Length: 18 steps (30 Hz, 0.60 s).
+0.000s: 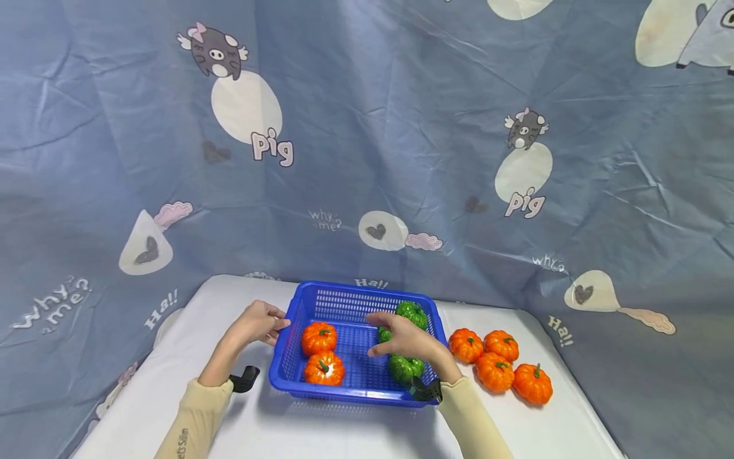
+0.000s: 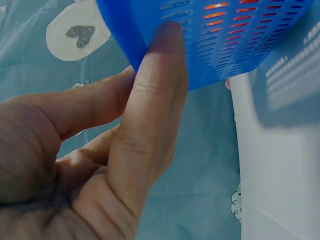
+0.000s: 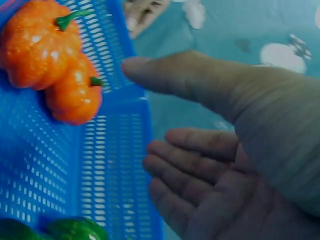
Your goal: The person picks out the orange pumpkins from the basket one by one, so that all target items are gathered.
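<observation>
A blue slotted basket stands on a white table. In its left half lie two orange toy pumpkins; green toy pumpkins lie in its right half. My left hand holds the basket's left rim, and the thumb presses on the outer wall. Over the basket's right half hovers my right hand, fingers relaxed and holding nothing, just above one green pumpkin. The right wrist view shows the open palm, both orange pumpkins and a green one.
Several more orange pumpkins lie on the table right of the basket. A blue cartoon-print cloth hangs behind and drapes round the table's sides. Bare white table shows in front of the basket and to its left.
</observation>
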### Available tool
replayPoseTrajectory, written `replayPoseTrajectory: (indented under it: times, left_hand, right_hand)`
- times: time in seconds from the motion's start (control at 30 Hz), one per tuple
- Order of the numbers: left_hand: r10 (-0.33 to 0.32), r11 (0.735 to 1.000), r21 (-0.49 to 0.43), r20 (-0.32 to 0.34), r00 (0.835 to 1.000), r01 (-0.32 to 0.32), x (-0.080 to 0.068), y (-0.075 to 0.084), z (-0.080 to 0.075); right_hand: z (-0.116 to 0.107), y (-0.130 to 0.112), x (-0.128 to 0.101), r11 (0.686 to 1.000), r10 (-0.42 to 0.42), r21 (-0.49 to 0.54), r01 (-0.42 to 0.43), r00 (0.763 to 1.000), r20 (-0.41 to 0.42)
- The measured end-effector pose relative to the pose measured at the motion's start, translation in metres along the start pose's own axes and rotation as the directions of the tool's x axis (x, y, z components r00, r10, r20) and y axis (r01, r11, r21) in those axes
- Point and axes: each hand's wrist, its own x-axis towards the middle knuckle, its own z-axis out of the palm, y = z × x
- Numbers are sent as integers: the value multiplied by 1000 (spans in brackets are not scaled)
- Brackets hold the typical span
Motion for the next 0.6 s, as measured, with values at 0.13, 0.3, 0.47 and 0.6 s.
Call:
replayPoseTrajectory:
  times: [0.13,0.3,0.47,0.6]
  left_hand:
    - [1,1000,0,4,1000,-1,0,1,1]
    - [-7,1000,10,-4,1000,7,-1,2,1]
    - [-11,1000,8,-3,1000,11,-1,1,1]
    - [-16,1000,6,-5,1000,16,-2,1,1]
  right_hand:
    - [8,-3,14,1000,-13,-23,15,994,107]
    - [19,-2,31,997,-42,-59,58,970,239]
    - [30,-2,44,994,-68,-53,96,921,385]
    - [37,-5,51,994,-61,-55,96,891,451]
